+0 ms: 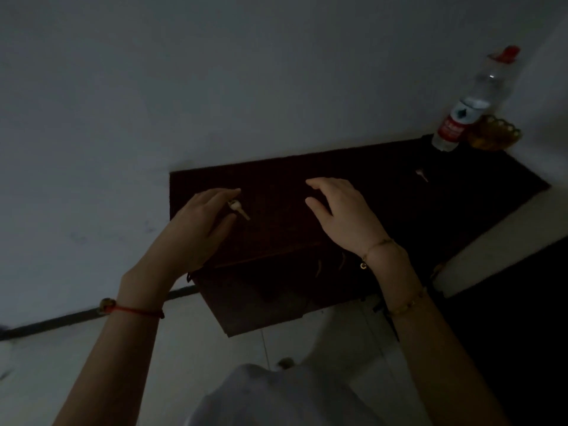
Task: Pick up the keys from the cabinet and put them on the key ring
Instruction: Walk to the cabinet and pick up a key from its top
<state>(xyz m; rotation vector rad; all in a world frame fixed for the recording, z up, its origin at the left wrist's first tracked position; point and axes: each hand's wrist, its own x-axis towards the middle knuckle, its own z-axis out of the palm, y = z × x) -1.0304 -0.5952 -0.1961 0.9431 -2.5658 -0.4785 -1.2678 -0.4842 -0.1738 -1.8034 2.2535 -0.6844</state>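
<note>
The small, light, stiff metal key (239, 209) at the left hand (199, 219) seems pinched in its fingers above the dark cabinet (384, 210), best held by its flat head, while the right hand (341, 210) hovers open and another key (421, 175) lies farther right.

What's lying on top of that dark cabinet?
On the cabinet: a key, a water bottle and an amber dish. The left hand holds another key. Anything under the hands is hidden.

Super dim and murky, no obvious light source. The dark cabinet top (353, 192) is nearly black, everything looks soft, and the wide-angle lens bends the edges.
</note>
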